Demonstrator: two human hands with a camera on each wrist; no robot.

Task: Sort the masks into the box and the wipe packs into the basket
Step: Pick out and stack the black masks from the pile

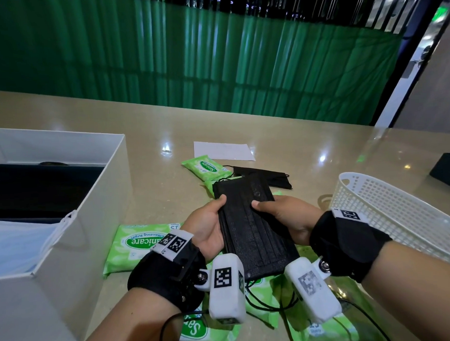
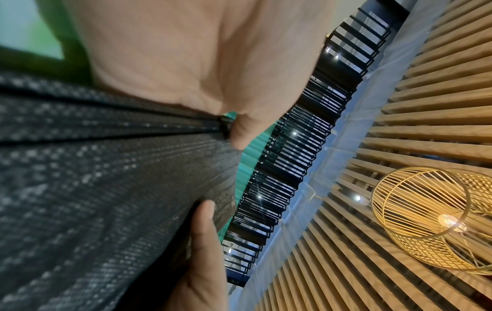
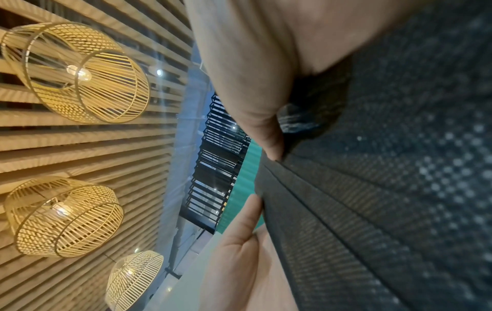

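Both hands hold a stack of black masks (image 1: 251, 225) above the table centre. My left hand (image 1: 208, 227) grips its left edge, thumb on top; my right hand (image 1: 284, 216) grips the right edge the same way. The wrist views show the black mask fabric (image 2: 106, 189) (image 3: 386, 200) pinched between thumb and fingers. Another black mask (image 1: 267, 175) lies on the table beyond. Green wipe packs lie around: one far (image 1: 206, 168), one at the left (image 1: 137, 244), others under my wrists (image 1: 196, 332). The white box (image 1: 102, 200) at the left holds blue masks (image 1: 17, 246). The white basket (image 1: 399, 215) stands at the right.
A white sheet of paper (image 1: 223, 151) lies behind the pile. A dark object (image 1: 448, 170) sits at the far right edge. Black ear loops trail over the packs near my wrists. The beige table (image 1: 307, 147) ends at a green curtain.
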